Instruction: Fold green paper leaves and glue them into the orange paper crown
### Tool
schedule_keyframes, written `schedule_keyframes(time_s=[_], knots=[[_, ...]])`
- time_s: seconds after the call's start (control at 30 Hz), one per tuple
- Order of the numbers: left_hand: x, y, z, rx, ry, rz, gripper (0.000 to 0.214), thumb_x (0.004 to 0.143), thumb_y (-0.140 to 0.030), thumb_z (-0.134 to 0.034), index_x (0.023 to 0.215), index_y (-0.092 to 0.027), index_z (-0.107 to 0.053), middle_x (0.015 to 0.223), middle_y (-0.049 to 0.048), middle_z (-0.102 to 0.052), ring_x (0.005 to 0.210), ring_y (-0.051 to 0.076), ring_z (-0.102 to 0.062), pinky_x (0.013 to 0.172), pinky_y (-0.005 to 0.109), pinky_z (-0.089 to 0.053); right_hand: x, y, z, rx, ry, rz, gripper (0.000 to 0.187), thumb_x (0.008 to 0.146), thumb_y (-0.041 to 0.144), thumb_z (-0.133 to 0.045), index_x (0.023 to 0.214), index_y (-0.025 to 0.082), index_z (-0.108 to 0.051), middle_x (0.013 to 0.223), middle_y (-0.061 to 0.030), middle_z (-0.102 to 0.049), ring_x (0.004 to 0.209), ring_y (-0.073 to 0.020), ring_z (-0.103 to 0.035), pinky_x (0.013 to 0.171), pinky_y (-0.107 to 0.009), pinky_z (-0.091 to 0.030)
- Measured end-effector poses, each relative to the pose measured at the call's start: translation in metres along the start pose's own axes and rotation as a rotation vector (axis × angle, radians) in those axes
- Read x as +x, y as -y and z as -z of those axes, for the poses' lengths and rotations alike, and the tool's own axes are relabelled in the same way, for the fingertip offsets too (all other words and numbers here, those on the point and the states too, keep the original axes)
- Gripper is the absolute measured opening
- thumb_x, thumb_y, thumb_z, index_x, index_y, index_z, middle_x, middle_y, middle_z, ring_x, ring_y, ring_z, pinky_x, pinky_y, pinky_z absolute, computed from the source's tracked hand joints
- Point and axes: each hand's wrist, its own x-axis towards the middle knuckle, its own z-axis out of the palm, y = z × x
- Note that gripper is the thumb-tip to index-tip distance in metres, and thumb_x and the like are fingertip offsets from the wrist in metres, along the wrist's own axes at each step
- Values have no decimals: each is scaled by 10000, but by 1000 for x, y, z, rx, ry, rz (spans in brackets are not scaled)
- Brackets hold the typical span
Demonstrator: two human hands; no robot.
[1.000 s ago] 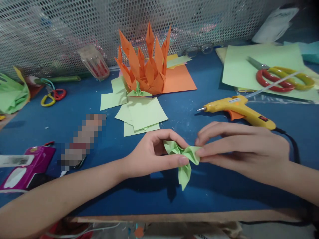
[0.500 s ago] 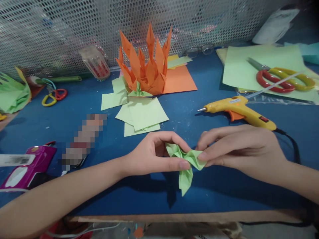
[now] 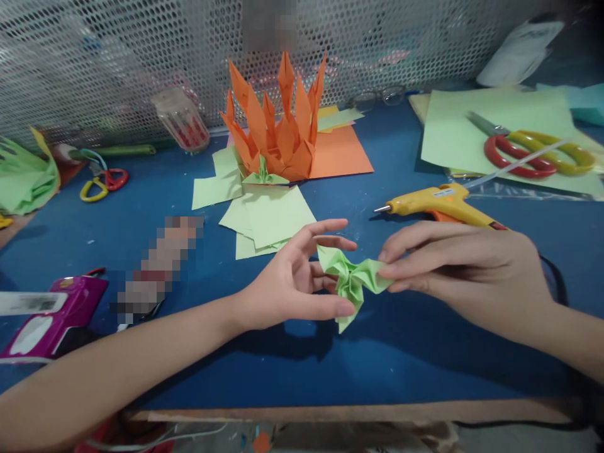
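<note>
A light green folded paper piece (image 3: 352,277) with three pointed arms is held above the blue table. My right hand (image 3: 465,267) pinches its right arm between thumb and fingers. My left hand (image 3: 302,283) is open around its left side, fingers spread behind it and the thumb at its lower arm; whether the thumb touches cannot be told. Behind them stands an orange folded-paper model (image 3: 283,138) with tall pointed spikes and a small green folded piece (image 3: 264,175) at its front. Loose light green paper squares (image 3: 278,217) lie before it.
A yellow glue gun (image 3: 438,202) lies just beyond my right hand, its cord running behind the wrist. Large scissors (image 3: 519,151) rest on green sheets (image 3: 443,119) at right. Small scissors (image 3: 101,182), a jar (image 3: 182,119) and a purple device (image 3: 61,314) are on the left.
My left fingers have opened away from the green paper piece. My right hand keeps its pinch and has raised and turned the piece, so its folded centre faces me.
</note>
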Motion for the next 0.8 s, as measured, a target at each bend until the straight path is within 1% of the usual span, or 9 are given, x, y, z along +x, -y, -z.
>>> schedule_keyframes(time_s=[0.1,0.2,0.3,0.37,0.43,0.53,0.6,0.73,0.8], knots=[[1,-2,-1,-97,-23,53,677,675,-63,-833,1226,-313,-528,1164,-1,-555,757,54,-614,727,199,-531,0,0,0,-27,-9,-2,253,777,141,-741,883,368,-768,859,71,-727,710,-82,-682,650,-161,-590],[2,-2,-1,-174,-36,110,649,661,-62,-846,1207,-269,-563,1013,-2,-646,816,94,-655,728,195,-532,0,0,0,-37,-26,19,264,784,114,-723,870,359,-772,833,65,-730,701,-90,-685,645,-177,-589],[4,-2,-1,-178,-56,131,459,672,-82,-845,1070,-203,-651,895,-3,-693,780,84,-659,705,173,-523,0,1,1,-34,-34,44,293,791,66,-696,892,330,-774,848,47,-739,732,-95,-698,679,-190,-596],[4,-1,-2,-176,-61,125,338,682,-87,-837,968,-179,-681,848,-12,-707,750,71,-659,692,160,-520,0,1,1,-25,-30,57,317,787,37,-683,910,314,-775,855,32,-744,748,-107,-705,692,-208,-604],[5,-2,-3,-176,-63,127,305,688,-94,-833,941,-177,-685,827,-16,-719,743,78,-677,700,171,-530,-1,1,1,-33,-33,66,339,774,11,-674,905,306,-777,852,22,-747,739,-115,-706,690,-216,-609],[5,-3,-5,-188,-70,149,310,695,-110,-832,954,-176,-675,854,-2,-735,762,118,-720,746,222,-556,-2,2,1,-64,-58,52,346,761,-3,-669,886,301,-779,841,21,-747,721,-112,-704,681,-209,-606],[5,-4,-6,-207,-68,162,304,703,-115,-828,956,-171,-668,862,7,-736,752,135,-734,736,239,-570,-2,2,0,-51,-78,41,339,764,1,-663,870,302,-777,814,27,-742,717,-114,-705,669,-214,-600],[6,-5,-6,-223,-60,171,299,715,-113,-822,967,-163,-667,844,18,-730,738,141,-731,667,224,-582,-4,0,-1,2,-95,42,357,749,-27,-651,850,297,-763,756,38,-733,723,-140,-705,674,-267,-589],[6,-5,-5,-219,-65,171,302,721,-130,-824,981,-163,-674,838,22,-730,734,135,-728,660,212,-580,-4,-1,-2,-5,-106,42,363,739,-33,-653,858,297,-745,751,43,-730,729,-153,-699,675,-298,-577]])
